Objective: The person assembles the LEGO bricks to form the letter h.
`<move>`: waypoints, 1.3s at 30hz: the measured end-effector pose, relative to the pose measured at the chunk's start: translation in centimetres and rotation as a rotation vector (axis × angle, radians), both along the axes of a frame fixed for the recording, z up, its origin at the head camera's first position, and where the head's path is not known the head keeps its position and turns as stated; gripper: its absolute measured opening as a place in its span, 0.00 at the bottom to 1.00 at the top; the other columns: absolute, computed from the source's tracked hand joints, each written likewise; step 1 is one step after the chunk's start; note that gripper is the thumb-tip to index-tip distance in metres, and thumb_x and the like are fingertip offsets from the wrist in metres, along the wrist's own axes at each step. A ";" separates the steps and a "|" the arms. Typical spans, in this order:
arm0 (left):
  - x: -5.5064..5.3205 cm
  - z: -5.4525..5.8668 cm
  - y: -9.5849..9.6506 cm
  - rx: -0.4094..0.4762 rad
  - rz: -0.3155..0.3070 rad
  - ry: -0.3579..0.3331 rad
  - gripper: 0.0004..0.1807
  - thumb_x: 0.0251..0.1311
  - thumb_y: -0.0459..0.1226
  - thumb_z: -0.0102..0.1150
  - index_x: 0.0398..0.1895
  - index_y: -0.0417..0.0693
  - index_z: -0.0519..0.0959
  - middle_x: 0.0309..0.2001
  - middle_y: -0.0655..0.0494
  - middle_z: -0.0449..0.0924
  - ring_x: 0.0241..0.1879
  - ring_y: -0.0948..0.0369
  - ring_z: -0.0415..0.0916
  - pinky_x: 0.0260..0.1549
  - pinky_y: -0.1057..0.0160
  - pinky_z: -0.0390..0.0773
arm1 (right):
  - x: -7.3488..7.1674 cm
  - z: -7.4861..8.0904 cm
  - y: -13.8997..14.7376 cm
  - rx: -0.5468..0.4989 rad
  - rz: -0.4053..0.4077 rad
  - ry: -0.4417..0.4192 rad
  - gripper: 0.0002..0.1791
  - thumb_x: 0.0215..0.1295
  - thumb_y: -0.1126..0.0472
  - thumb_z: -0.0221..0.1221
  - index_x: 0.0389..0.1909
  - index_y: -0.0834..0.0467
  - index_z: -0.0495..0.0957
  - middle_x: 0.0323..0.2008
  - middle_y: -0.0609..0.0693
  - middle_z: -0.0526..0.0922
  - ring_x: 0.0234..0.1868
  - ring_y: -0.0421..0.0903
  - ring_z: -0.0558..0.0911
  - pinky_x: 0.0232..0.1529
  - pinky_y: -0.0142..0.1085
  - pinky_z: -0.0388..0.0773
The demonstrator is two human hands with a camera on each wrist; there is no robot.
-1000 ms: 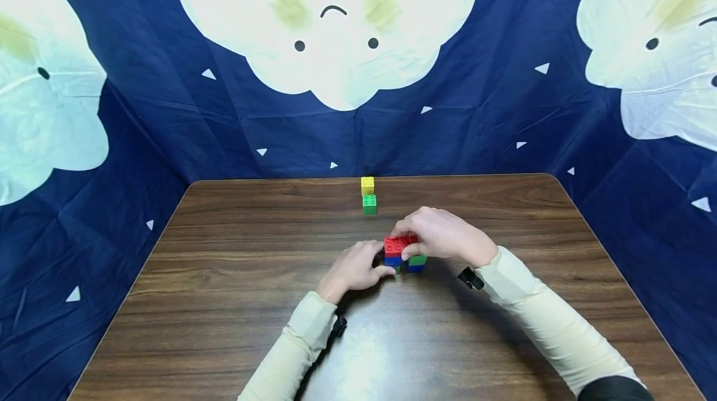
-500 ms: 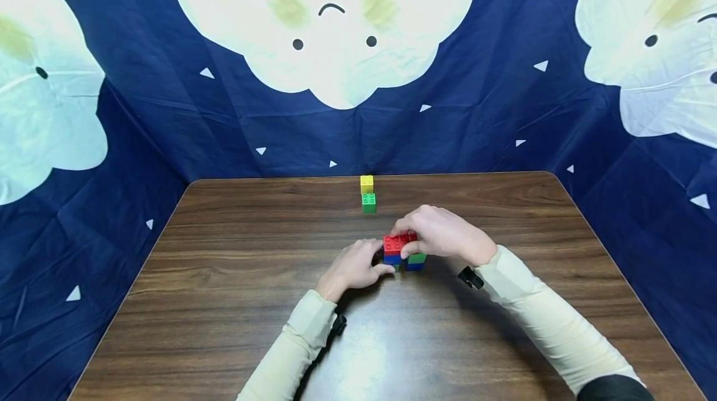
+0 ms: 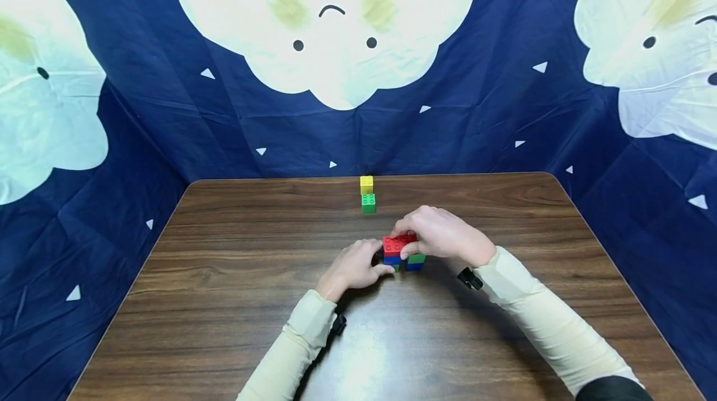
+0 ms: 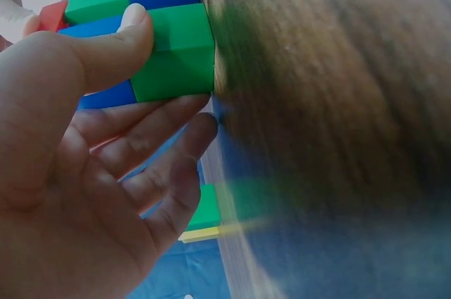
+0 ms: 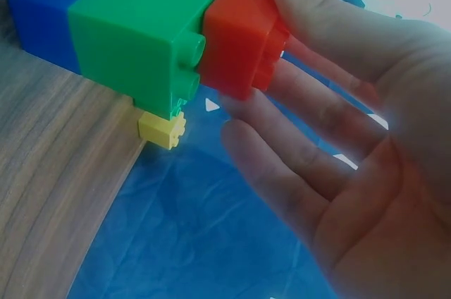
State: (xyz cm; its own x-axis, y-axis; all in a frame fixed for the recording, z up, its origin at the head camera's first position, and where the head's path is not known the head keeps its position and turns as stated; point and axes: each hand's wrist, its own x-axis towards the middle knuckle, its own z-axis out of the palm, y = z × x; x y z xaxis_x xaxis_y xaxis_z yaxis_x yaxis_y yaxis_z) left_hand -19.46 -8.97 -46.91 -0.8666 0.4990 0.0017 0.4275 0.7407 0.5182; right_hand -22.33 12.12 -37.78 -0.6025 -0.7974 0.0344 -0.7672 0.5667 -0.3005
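Two short stacks of toy building bricks stand side by side on the table. The left stack has a green brick [image 4: 176, 52] at the bottom and a blue brick [image 3: 391, 260] above it. In the right stack a green brick [image 5: 141, 31] sits on a blue brick [image 5: 53, 13]. A red brick [image 3: 393, 246] lies on top of the left stack and reaches toward the right one; how far it overlaps is partly hidden. My left hand [image 3: 353, 268] holds the left stack low down between thumb and fingers. My right hand [image 3: 446, 238] pinches the red brick from above.
Behind the stacks, a green brick [image 3: 368, 203] and a yellow brick [image 3: 366, 185] stand near the far edge of the wooden table [image 3: 241, 220]. A dark blue cloth [image 3: 358, 139] with white clouds hangs around the table.
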 end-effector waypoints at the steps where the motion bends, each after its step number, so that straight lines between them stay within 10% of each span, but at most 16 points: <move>1: 0.0 0.0 0.0 0.001 -0.002 0.001 0.19 0.63 0.50 0.69 0.49 0.48 0.82 0.42 0.54 0.85 0.42 0.58 0.83 0.43 0.55 0.82 | 0.0 0.0 0.0 0.000 -0.001 0.001 0.19 0.55 0.53 0.76 0.47 0.51 0.87 0.41 0.42 0.89 0.34 0.36 0.82 0.39 0.34 0.81; 39: 0.2 -0.2 0.2 -0.025 0.027 0.005 0.21 0.62 0.50 0.70 0.50 0.48 0.82 0.42 0.55 0.84 0.42 0.58 0.81 0.44 0.54 0.82 | 0.4 -0.3 -0.7 -0.039 -0.114 -0.063 0.13 0.53 0.53 0.76 0.38 0.53 0.88 0.32 0.42 0.88 0.25 0.35 0.74 0.30 0.30 0.75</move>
